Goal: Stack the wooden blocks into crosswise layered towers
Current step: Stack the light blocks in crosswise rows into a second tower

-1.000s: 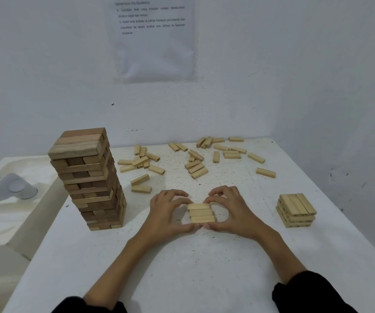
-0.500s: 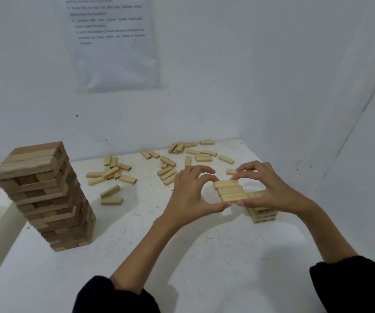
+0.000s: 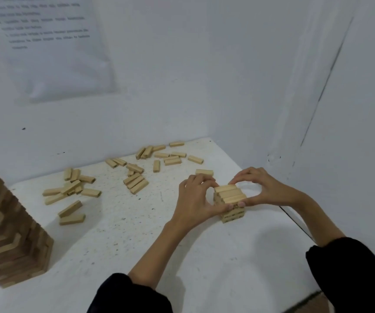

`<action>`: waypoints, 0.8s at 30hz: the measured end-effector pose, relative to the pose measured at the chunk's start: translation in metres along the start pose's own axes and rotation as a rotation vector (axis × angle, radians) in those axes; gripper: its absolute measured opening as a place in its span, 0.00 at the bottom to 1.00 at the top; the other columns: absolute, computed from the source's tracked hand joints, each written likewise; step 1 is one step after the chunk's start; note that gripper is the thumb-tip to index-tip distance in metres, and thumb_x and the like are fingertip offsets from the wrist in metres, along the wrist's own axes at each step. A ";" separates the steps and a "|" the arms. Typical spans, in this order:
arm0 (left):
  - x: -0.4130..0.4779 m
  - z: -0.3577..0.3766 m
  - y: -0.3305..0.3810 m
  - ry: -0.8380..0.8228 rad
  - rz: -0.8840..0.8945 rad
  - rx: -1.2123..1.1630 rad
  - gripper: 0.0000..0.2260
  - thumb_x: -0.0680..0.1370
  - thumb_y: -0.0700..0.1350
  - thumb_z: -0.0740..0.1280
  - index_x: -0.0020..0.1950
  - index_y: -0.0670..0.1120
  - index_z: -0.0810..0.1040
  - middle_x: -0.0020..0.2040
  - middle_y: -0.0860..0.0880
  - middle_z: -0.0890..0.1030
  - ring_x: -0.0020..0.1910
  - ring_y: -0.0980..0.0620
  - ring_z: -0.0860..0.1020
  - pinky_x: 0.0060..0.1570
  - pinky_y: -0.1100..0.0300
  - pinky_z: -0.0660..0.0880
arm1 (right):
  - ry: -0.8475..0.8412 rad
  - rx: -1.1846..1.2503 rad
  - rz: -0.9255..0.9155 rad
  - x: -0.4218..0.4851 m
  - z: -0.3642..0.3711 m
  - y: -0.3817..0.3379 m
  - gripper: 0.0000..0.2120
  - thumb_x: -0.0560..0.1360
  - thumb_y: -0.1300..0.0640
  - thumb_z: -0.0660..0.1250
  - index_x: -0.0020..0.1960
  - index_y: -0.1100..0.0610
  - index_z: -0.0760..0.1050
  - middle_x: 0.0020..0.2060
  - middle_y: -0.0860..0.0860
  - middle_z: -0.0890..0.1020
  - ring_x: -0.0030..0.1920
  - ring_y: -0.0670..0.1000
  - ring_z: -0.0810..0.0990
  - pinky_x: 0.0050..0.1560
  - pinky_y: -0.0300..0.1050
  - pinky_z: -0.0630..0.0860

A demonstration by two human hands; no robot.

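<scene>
Now: layer [image 3: 230, 194] of three blocks, side by side, is held between both hands on top of the stack [image 3: 232, 216]. It appears to touch the course beneath. The thumbs hide that joint, so I cannot tell whether it is fully seated.

Left hand [image 3: 194, 201] pinches the layer's left end, thumb at the near edge, fingers [image 3: 201, 178] curled over the far edge. Right hand [image 3: 264, 188] mirrors it at the right end, fingers arched over the far side, thumb at the near corner. Both grips are narrow and closed on the layer.

Below the grip, the stack stands on the table [image 3: 136, 233], close to its right edge. Just beyond the left hand lies a single block [image 3: 204, 171].

Farther beyond and to the left of the grip, loose blocks [image 3: 135, 182] lie scattered flat toward the wall [image 3: 182, 98], some touching, some apart. Well left of the grip stands the tower [image 3: 12, 240], much taller than the stack, cut off by the frame edge.

Near side of the grip: both forearms bare, black sleeves [image 3: 132, 294] at the bottom edge. High on the wall, up and left, hangs a paper [image 3: 51, 46] with print too blurred to read.
</scene>
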State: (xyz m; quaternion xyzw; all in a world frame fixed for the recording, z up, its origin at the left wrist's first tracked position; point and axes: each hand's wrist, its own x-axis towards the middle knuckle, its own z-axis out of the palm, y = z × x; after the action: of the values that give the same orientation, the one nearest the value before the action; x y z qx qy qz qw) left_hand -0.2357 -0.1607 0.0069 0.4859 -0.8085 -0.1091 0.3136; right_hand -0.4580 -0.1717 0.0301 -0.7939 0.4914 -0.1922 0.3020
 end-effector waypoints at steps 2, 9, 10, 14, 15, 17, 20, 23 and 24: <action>-0.001 0.001 0.000 -0.015 -0.012 0.007 0.33 0.60 0.74 0.60 0.54 0.52 0.80 0.57 0.58 0.75 0.58 0.57 0.70 0.61 0.54 0.63 | -0.012 0.001 0.009 0.002 0.002 0.003 0.25 0.61 0.41 0.72 0.56 0.34 0.71 0.59 0.41 0.70 0.63 0.44 0.61 0.63 0.40 0.57; -0.005 -0.003 0.002 -0.151 -0.122 -0.130 0.45 0.58 0.71 0.67 0.71 0.53 0.65 0.62 0.58 0.73 0.62 0.58 0.69 0.64 0.57 0.61 | -0.044 0.043 0.024 0.002 0.003 0.011 0.35 0.59 0.40 0.75 0.62 0.33 0.65 0.63 0.38 0.68 0.66 0.45 0.60 0.65 0.43 0.61; -0.005 -0.003 0.003 -0.176 -0.134 -0.175 0.47 0.59 0.68 0.71 0.73 0.53 0.62 0.62 0.58 0.73 0.62 0.58 0.69 0.66 0.54 0.62 | -0.063 0.043 0.034 0.003 0.003 0.012 0.35 0.57 0.39 0.74 0.62 0.33 0.65 0.63 0.38 0.68 0.65 0.45 0.60 0.65 0.42 0.61; -0.006 -0.002 0.005 -0.175 -0.142 -0.239 0.47 0.57 0.63 0.74 0.73 0.53 0.62 0.56 0.60 0.76 0.58 0.60 0.72 0.65 0.50 0.65 | -0.091 0.063 0.030 0.009 0.009 0.015 0.34 0.55 0.40 0.76 0.59 0.35 0.69 0.61 0.38 0.70 0.64 0.43 0.62 0.59 0.34 0.62; -0.007 -0.001 0.005 -0.171 -0.146 -0.245 0.47 0.57 0.62 0.74 0.73 0.53 0.62 0.55 0.60 0.76 0.57 0.60 0.73 0.65 0.49 0.65 | -0.087 0.075 0.027 0.010 0.010 0.016 0.33 0.56 0.42 0.77 0.58 0.37 0.69 0.61 0.38 0.71 0.64 0.44 0.63 0.59 0.35 0.63; -0.008 0.000 0.005 -0.165 -0.144 -0.244 0.46 0.58 0.62 0.73 0.73 0.53 0.62 0.55 0.59 0.77 0.55 0.60 0.74 0.64 0.49 0.66 | -0.083 0.089 0.029 0.010 0.012 0.017 0.32 0.56 0.42 0.78 0.58 0.38 0.70 0.60 0.38 0.71 0.64 0.43 0.63 0.58 0.35 0.64; -0.010 0.001 0.006 -0.144 -0.144 -0.244 0.44 0.60 0.61 0.73 0.73 0.53 0.63 0.54 0.60 0.76 0.55 0.60 0.74 0.63 0.48 0.67 | -0.084 0.101 0.043 0.009 0.013 0.016 0.34 0.54 0.39 0.75 0.59 0.38 0.70 0.60 0.38 0.71 0.64 0.43 0.64 0.57 0.33 0.63; -0.013 0.001 0.009 -0.128 -0.146 -0.254 0.45 0.60 0.62 0.72 0.74 0.52 0.62 0.60 0.58 0.75 0.60 0.58 0.72 0.65 0.48 0.66 | -0.089 0.088 0.050 0.007 0.011 0.012 0.35 0.57 0.40 0.75 0.61 0.35 0.67 0.63 0.38 0.70 0.65 0.42 0.62 0.59 0.34 0.63; -0.015 0.001 0.011 -0.137 -0.162 -0.256 0.46 0.61 0.65 0.71 0.74 0.52 0.60 0.65 0.56 0.72 0.64 0.57 0.70 0.67 0.49 0.65 | -0.088 0.097 0.065 0.004 0.011 0.011 0.37 0.57 0.39 0.74 0.63 0.34 0.64 0.64 0.38 0.68 0.66 0.41 0.61 0.60 0.35 0.62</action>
State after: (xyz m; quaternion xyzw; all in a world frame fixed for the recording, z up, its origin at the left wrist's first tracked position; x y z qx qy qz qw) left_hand -0.2388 -0.1429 0.0058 0.4971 -0.7655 -0.2690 0.3075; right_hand -0.4569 -0.1759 0.0151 -0.7698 0.4932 -0.1708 0.3675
